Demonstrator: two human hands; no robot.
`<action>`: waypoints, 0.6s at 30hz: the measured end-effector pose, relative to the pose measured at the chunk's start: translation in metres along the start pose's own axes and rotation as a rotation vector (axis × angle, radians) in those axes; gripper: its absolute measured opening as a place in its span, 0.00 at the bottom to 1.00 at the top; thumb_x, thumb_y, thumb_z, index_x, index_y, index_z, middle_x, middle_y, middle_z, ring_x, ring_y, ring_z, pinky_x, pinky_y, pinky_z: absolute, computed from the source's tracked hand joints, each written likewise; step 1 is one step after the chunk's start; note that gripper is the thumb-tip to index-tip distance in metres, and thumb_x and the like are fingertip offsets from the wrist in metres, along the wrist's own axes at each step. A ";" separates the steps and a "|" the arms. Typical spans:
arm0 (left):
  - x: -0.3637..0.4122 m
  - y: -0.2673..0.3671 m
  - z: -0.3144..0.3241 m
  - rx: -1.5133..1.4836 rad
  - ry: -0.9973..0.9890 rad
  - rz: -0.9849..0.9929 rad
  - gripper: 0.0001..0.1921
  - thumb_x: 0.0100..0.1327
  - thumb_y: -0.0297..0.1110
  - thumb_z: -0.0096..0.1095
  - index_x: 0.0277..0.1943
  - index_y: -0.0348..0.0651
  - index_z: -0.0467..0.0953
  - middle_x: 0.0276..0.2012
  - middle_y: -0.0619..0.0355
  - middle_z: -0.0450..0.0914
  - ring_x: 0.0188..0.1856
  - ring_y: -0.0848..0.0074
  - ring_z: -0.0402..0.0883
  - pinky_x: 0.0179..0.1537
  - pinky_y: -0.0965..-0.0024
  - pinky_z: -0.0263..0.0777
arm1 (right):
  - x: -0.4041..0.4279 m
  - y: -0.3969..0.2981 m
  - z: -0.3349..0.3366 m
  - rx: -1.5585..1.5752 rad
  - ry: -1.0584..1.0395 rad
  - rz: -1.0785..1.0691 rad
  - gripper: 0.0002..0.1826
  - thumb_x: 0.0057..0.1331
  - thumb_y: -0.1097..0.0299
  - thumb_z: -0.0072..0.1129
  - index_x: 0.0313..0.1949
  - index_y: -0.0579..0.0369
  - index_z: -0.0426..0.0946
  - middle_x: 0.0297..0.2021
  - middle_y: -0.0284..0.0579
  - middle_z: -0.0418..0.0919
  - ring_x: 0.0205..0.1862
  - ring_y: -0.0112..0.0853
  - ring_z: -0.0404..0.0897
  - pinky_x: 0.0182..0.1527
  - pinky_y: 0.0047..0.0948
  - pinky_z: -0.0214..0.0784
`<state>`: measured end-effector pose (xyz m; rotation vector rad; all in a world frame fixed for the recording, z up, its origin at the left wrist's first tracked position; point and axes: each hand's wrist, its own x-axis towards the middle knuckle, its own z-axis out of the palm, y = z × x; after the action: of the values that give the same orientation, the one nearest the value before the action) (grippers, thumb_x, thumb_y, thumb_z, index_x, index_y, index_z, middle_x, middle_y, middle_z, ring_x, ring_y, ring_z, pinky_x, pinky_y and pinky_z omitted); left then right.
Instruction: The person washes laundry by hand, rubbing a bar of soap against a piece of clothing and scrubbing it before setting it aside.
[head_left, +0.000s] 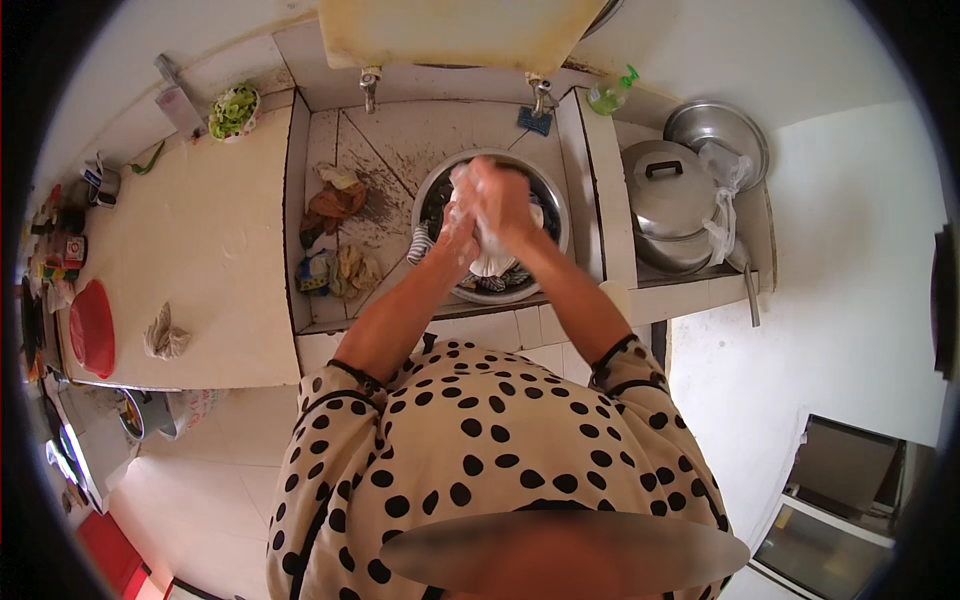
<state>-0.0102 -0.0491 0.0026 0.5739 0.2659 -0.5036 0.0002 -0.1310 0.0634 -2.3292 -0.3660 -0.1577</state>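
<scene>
Over a round metal basin (564, 217) in the tiled sink, both of my hands are closed together on a white cloth (495, 255). My left hand (459, 225) grips it from the left side. Pressed against it from above, my right hand (501, 191) is blurred. Whitish suds coat the fingers and wrists. Beneath the cloth lie dark and striped fabrics, and one striped piece (420, 244) hangs over the basin's left rim. My hands hide much of what the basin holds.
Crumpled rags (339, 271) lie at the sink's left, beside dirt specks. Two taps (368, 90) (540, 97) project from the back wall. A green pump bottle (611, 94) and a lidded metal pot (671, 187) stand right. The left counter holds a red basin (92, 330) and a bowl of greens (234, 112).
</scene>
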 end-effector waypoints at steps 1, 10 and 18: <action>-0.001 -0.004 -0.004 -0.011 0.015 0.103 0.20 0.62 0.46 0.59 0.50 0.42 0.70 0.41 0.55 0.77 0.42 0.67 0.78 0.43 0.61 0.75 | 0.013 0.009 -0.008 -0.229 0.123 0.096 0.17 0.63 0.55 0.53 0.26 0.55 0.68 0.21 0.54 0.74 0.26 0.51 0.76 0.25 0.43 0.66; -0.004 0.028 0.042 0.047 -0.018 -0.105 0.12 0.56 0.32 0.62 0.42 0.38 0.74 0.36 0.53 0.79 0.39 0.66 0.80 0.42 0.60 0.75 | -0.088 0.123 0.022 1.461 0.283 0.763 0.25 0.67 0.44 0.42 0.53 0.48 0.67 0.53 0.42 0.72 0.52 0.39 0.73 0.54 0.43 0.66; -0.004 0.019 -0.010 0.362 -0.008 -0.010 0.23 0.60 0.47 0.62 0.53 0.45 0.69 0.45 0.58 0.77 0.47 0.70 0.78 0.52 0.65 0.71 | -0.072 0.087 -0.024 1.391 0.365 0.397 0.21 0.64 0.56 0.54 0.52 0.53 0.71 0.47 0.46 0.76 0.49 0.37 0.76 0.53 0.38 0.70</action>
<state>-0.0047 -0.0279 0.0051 0.9228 0.1699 -0.5677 -0.0414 -0.2221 0.0058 -0.9246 0.1736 -0.0782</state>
